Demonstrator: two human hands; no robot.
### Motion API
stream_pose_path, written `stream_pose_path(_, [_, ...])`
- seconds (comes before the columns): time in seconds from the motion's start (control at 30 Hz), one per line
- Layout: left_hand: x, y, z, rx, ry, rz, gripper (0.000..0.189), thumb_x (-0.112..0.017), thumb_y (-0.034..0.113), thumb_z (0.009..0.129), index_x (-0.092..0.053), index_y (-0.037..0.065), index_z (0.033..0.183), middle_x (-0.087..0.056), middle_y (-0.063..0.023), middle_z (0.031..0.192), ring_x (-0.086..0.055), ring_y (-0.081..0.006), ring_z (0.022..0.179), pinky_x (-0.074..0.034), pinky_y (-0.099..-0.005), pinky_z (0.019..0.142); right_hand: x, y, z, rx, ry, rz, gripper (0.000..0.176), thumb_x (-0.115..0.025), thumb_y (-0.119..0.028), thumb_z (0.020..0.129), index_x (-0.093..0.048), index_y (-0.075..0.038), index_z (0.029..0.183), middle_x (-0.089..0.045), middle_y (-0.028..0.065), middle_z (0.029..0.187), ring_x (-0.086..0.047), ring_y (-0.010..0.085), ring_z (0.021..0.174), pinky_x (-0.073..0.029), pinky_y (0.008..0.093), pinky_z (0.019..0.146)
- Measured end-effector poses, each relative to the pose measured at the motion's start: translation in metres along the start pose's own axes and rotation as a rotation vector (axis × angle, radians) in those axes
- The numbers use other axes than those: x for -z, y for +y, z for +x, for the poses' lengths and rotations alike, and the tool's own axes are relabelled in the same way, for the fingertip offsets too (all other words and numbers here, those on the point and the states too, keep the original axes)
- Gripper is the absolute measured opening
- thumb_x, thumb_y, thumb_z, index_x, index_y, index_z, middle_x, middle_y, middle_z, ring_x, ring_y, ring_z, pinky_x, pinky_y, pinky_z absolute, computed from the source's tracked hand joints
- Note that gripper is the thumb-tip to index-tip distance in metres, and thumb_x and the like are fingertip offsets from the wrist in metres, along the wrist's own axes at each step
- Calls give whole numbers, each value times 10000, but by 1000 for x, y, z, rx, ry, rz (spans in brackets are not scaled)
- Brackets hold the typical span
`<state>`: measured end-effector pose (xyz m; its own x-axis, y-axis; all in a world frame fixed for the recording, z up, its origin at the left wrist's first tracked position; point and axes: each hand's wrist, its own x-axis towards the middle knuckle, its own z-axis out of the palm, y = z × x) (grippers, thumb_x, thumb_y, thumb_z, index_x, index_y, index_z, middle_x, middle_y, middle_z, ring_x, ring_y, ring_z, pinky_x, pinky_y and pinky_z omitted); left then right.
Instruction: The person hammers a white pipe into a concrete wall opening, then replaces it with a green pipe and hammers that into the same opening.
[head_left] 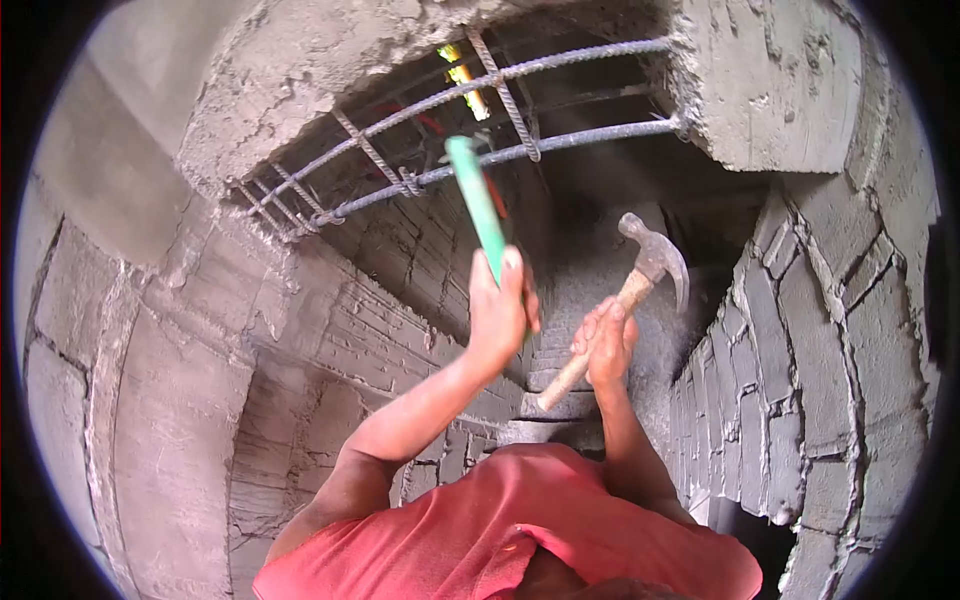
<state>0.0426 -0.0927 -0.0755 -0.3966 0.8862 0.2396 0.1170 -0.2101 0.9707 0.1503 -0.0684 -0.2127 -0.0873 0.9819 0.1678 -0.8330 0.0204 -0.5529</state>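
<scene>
A long, narrow green bar (478,205) is gripped near its lower end by my left hand (502,310). It points up and slightly left, and its blurred top overlaps the lower steel reinforcing bar (590,135) in this view. My right hand (608,345) is wrapped around the wooden handle of a claw hammer (655,262). The hammer tilts up to the right, its metal head clear of both hands and its claw curving down on the right. The handle's butt sticks out below my fingers.
Exposed rebar spans a gap between rough concrete on the left (255,110) and a concrete block (775,90) on the right. Block walls close in on both sides, the right wall (790,350) with ridged mortar joints. Below the hands lies a narrow grey passage (580,250).
</scene>
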Motion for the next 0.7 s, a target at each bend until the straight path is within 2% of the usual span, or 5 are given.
stream_pose_path(0.13, [39,6,-1,-500,-208,650,368,-548,401,1010,-480,40,1018,-462,-28,653,-515,-125,530,-431,-314,489,-3,-16,-8,110,-67,-77,385,-496,-435,995,-459,-65,896,-474,44,689,-476,119,520,-436,284,494])
stream_pose_path(0.2, [35,58,27,-608,-380,842,328,-570,359,995,-539,36,1045,-610,-200,756,-650,-395,722,-495,-459,652,-26,-40,1,221,-193,-95,374,-518,-418,985,-470,-47,974,-473,43,701,-487,120,556,-441,282,508])
stream_pose_path(0.27, [27,110,55,-636,-294,1044,356,-578,391,980,-563,60,1108,-651,-213,783,-655,-442,768,-507,-501,666,-64,-76,19,375,-286,-102,390,-522,-404,991,-437,-35,1084,-488,46,753,-503,127,591,-463,288,539])
stream_pose_path(0.33, [27,147,83,-624,-272,1265,374,-567,410,975,-565,71,1135,-667,-219,789,-649,-465,779,-506,-536,658,-105,-98,24,590,-146,-50,464,-529,-427,994,-369,-36,1184,-492,46,800,-509,132,597,-481,297,565])
stream_pose_path(0.7, [17,173,140,-868,-282,1408,436,-546,389,986,-589,-26,860,-637,-251,725,-642,-451,728,-493,-549,666,-99,-62,31,474,-209,135,585,-427,-629,977,-408,-66,1137,-485,70,760,-479,134,500,-458,292,468])
